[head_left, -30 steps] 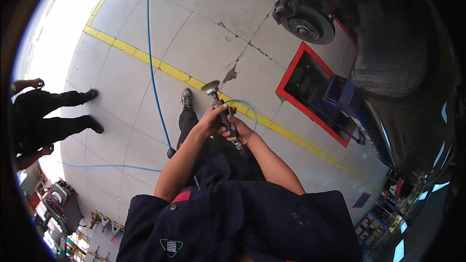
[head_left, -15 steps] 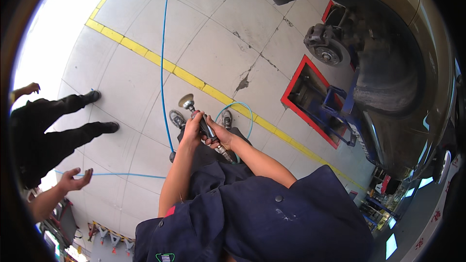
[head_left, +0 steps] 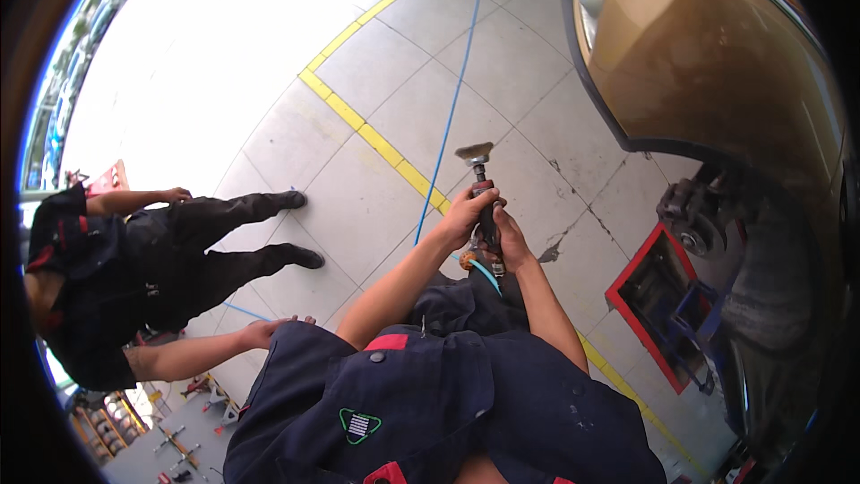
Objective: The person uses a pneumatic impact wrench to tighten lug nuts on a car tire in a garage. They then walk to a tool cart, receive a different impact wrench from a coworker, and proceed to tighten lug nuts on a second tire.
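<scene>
Near the floor's (head_left: 528,130) yellow line (head_left: 381,142), left hand (head_left: 464,217) and right hand (head_left: 514,242) fingers still wrap the tool (head_left: 487,229), swung straighter now, so control looks solid imo.

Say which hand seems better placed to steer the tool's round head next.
Probably the left hand: it grips the tool nearer the round head, while the right hand holds lower down.

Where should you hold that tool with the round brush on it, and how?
I'd hold the tool by its dark handle, one hand from each side, as the left hand and right hand do. It's long and slim, so fingers can wrap it, and the wide brush points away from the body.
</scene>
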